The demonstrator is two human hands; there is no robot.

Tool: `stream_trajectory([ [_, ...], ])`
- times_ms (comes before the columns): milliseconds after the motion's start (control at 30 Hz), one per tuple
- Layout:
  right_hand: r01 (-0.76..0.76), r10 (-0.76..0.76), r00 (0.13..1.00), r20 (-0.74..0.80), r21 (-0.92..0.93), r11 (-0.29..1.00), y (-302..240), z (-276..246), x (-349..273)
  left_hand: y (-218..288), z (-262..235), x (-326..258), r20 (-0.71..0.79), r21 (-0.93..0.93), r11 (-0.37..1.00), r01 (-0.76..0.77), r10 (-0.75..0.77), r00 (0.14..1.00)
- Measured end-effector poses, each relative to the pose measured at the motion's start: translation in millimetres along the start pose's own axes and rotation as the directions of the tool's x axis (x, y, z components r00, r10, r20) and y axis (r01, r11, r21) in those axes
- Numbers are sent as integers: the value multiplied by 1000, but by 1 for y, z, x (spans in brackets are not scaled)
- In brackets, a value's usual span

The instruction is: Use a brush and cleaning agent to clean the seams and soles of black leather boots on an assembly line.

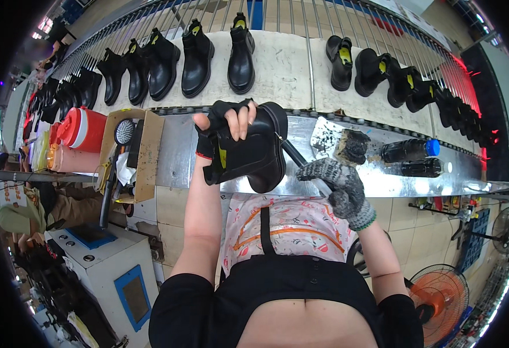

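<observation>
My left hand [234,119], in a black fingerless glove, grips a black ankle boot [260,153] over the metal bench. The boot is tipped on its side, its sole to the right and its opening with a yellow-green lining to the left. My right hand [338,188], in a grey knitted glove, is closed round a slim pen-like brush [292,153] with a black shaft and a pale rear end. Its fine tip meets the boot near the edge of the sole; the tip itself is too small to make out well.
Beyond the bench [179,139], more black boots [198,61] stand along a pale conveyor belt [283,64]. Right of the boot lie a black-stained white pad [325,134], a blackened sponge [353,146] and two dark bottles [404,150]. Leftward are a cardboard box [150,142] and a red jug [86,129].
</observation>
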State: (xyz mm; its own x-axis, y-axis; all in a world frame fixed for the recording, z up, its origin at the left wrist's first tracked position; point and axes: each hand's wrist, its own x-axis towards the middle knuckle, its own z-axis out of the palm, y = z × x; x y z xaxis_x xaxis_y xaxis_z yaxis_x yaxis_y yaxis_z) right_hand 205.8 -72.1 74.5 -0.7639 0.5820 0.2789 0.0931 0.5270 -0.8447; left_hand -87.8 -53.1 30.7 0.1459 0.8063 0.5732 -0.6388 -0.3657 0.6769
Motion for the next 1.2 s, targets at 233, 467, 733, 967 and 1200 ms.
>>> stream_trajectory([
  [233, -104, 110, 993, -39, 134, 986, 27, 35, 9, 4, -42, -18, -180, -128, 991, -33, 10, 984],
  [467, -241, 230, 968, 98, 118, 963, 47, 40, -1, 1, -79, -36, -294, -220, 974, -47, -20, 955],
  [733, -366, 363, 928, 83, 389, 846, 60, 55, -21, 3, -102, -53, -589, -295, 955, -36, -152, 794],
  [967, -479, 484, 871, 87, 367, 797, 64, 63, -32, 5, -113, -58, -725, -141, 989, 33, -126, 677],
  [1200, -464, 507, 860, 60, 504, 728, 72, 66, -41, 5, -115, -56, -818, -75, 995, 62, -97, 567],
])
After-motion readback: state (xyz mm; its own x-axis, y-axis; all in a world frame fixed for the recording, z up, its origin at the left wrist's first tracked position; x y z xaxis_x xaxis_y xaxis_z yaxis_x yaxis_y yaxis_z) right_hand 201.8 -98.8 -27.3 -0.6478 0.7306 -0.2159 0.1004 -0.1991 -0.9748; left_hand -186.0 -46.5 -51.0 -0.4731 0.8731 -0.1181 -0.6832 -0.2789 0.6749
